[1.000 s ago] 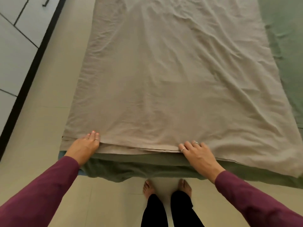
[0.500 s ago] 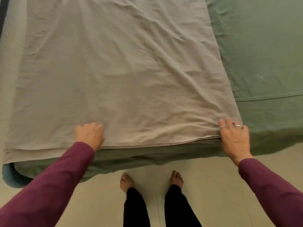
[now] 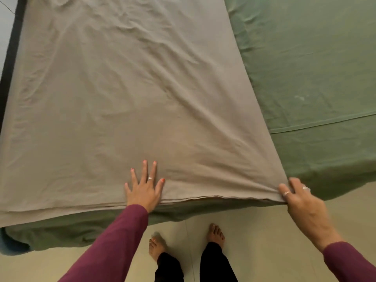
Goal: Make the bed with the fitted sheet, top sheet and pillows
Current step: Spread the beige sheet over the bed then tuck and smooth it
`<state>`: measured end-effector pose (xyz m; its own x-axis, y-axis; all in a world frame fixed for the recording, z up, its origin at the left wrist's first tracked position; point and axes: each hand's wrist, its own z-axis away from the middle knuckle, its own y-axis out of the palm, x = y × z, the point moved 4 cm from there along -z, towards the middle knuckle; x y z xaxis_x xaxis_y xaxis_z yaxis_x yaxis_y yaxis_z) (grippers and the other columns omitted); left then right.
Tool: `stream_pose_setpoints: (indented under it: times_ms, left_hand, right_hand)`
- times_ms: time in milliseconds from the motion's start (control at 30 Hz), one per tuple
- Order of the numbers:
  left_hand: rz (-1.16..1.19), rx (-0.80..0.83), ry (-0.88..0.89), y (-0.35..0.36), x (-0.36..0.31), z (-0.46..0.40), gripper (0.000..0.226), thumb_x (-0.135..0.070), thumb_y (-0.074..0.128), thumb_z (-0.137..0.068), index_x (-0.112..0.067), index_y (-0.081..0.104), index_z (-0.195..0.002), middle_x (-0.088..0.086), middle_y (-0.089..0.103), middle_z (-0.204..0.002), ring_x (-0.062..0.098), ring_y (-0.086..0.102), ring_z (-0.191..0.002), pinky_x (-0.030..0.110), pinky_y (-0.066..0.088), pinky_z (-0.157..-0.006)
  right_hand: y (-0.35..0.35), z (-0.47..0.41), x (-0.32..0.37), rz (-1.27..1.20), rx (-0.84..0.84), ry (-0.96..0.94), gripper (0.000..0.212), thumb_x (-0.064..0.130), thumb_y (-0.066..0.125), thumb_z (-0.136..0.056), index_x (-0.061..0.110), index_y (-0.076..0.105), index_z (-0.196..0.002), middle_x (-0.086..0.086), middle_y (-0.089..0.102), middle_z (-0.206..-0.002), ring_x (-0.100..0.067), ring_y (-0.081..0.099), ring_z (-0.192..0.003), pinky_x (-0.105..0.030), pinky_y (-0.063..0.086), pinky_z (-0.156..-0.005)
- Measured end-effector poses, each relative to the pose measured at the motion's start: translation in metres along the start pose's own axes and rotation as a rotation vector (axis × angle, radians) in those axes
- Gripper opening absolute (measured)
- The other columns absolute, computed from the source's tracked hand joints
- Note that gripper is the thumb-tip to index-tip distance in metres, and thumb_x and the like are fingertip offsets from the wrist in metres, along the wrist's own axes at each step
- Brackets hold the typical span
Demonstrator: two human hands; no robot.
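A folded beige top sheet [image 3: 126,94] lies lengthwise over the left part of the bed, wrinkled, with its layered near hem along the bed's foot edge. Under it a green fitted sheet [image 3: 315,74] covers the mattress and drapes over the near edge. My left hand [image 3: 144,188] lies flat on the beige sheet near its hem, fingers spread and straight. My right hand [image 3: 299,196] pinches the beige sheet's near right corner, and creases fan out from that corner. No pillows are in view.
I stand barefoot on a pale tiled floor [image 3: 264,231] at the foot of the bed. A blue mattress corner [image 3: 8,243] pokes out at the lower left. A dark strip [image 3: 12,43] runs along the bed's left side.
My left hand has slid to the right along the hem and opened flat. My right hand has reached the sheet's right corner and taken hold of it. My view has shifted right.
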<state>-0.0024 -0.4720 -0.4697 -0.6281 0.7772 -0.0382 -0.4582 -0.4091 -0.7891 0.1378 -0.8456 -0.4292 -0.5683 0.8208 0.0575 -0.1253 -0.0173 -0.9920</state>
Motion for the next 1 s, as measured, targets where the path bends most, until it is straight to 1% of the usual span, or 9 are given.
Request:
stream_pose_setpoints:
  times_ms: [100, 400, 467, 500, 533, 600, 733, 867, 1000]
  left_hand:
    - [-0.021, 0.019, 0.005, 0.014, 0.006, 0.010, 0.063, -0.057, 0.011, -0.097, -0.039, -0.029, -0.142, -0.009, -0.035, -0.151, 0.028, -0.023, -0.142, 0.053, 0.000, -0.117]
    - [-0.012, 0.064, 0.039, 0.025, 0.015, 0.010, 0.065, -0.067, 0.000, -0.089, -0.039, -0.036, -0.136, -0.008, -0.049, -0.141, 0.025, -0.039, -0.134, 0.052, -0.016, -0.112]
    - [0.023, 0.080, 0.087, 0.024, 0.017, 0.010, 0.073, -0.076, -0.013, -0.073, -0.043, -0.037, -0.134, -0.011, -0.051, -0.139, 0.024, -0.042, -0.132, 0.049, -0.020, -0.109]
    - [0.036, 0.085, 0.123, 0.023, 0.020, 0.011, 0.075, -0.075, -0.016, -0.068, -0.046, -0.036, -0.133, -0.012, -0.050, -0.140, 0.024, -0.042, -0.132, 0.047, -0.021, -0.108]
    - [0.038, 0.087, 0.168, 0.020, 0.024, 0.012, 0.074, -0.073, -0.017, -0.066, -0.047, -0.035, -0.133, -0.013, -0.049, -0.140, 0.023, -0.041, -0.133, 0.046, -0.020, -0.109]
    - [0.044, 0.056, 0.256, 0.012, 0.039, 0.015, 0.070, -0.074, -0.015, -0.071, -0.050, -0.033, -0.134, -0.017, -0.045, -0.141, 0.018, -0.036, -0.136, 0.042, -0.017, -0.112]
    - [0.202, -0.092, 0.133, -0.011, 0.118, 0.004, 0.056, -0.057, 0.014, -0.095, -0.051, -0.022, -0.139, -0.018, -0.031, -0.150, 0.014, -0.023, -0.142, 0.041, -0.011, -0.115]
    - [0.168, -0.231, -0.142, -0.035, 0.247, -0.012, 0.061, -0.050, 0.024, -0.099, -0.040, -0.009, -0.149, -0.009, -0.015, -0.158, 0.023, -0.009, -0.147, 0.047, 0.001, -0.118]
    - [0.164, -0.266, -0.296, -0.044, 0.377, -0.014, 0.067, -0.055, 0.025, -0.097, -0.031, -0.006, -0.152, -0.005, -0.017, -0.158, 0.024, -0.010, -0.147, 0.049, 0.001, -0.117]
  right_hand:
    - [0.028, 0.003, -0.006, -0.029, 0.113, 0.032, 0.073, -0.018, 0.079, -0.044, 0.010, 0.045, -0.103, -0.012, 0.046, -0.079, -0.029, 0.051, -0.048, -0.025, 0.026, -0.030]
    - [0.040, 0.007, -0.026, 0.124, 0.352, 0.016, 0.079, -0.004, 0.089, -0.043, 0.010, 0.046, -0.107, -0.009, 0.052, -0.059, -0.029, 0.052, -0.039, -0.027, 0.026, -0.033]
    - [0.035, 0.000, -0.023, 0.245, 0.507, -0.098, 0.059, 0.024, 0.083, -0.070, 0.017, 0.048, -0.116, -0.003, 0.063, -0.081, -0.026, 0.066, -0.067, -0.037, 0.047, -0.047]
    - [0.038, -0.001, -0.026, 0.289, 0.642, -0.084, 0.044, 0.038, 0.065, -0.087, 0.022, 0.048, -0.124, 0.001, 0.064, -0.103, -0.021, 0.066, -0.092, -0.038, 0.053, -0.068]
    - [0.035, -0.001, -0.028, 0.312, 0.815, -0.031, 0.040, 0.046, 0.049, -0.095, 0.026, 0.047, -0.129, 0.004, 0.060, -0.121, -0.016, 0.060, -0.111, -0.033, 0.050, -0.087]
    - [0.021, -0.010, -0.018, 0.382, 0.982, 0.073, 0.042, 0.051, 0.039, -0.096, 0.029, 0.049, -0.131, 0.008, 0.053, -0.135, -0.010, 0.052, -0.124, -0.025, 0.043, -0.098]
    - [-0.018, -0.080, 0.038, 0.492, 0.835, 0.166, 0.039, 0.049, 0.032, -0.099, 0.028, 0.055, -0.123, 0.005, 0.059, -0.126, -0.013, 0.060, -0.111, -0.030, 0.045, -0.088]
    - [-0.041, -0.159, 0.138, 0.347, 0.515, 0.170, 0.039, 0.048, 0.036, -0.098, 0.018, 0.061, -0.105, -0.001, 0.059, -0.090, -0.020, 0.059, -0.083, -0.033, 0.048, -0.073]
    - [-0.014, -0.215, 0.279, 0.079, 0.239, 0.025, 0.044, 0.049, 0.041, -0.096, 0.016, 0.055, -0.122, -0.012, 0.055, -0.124, -0.034, 0.055, -0.113, -0.041, 0.044, -0.088]
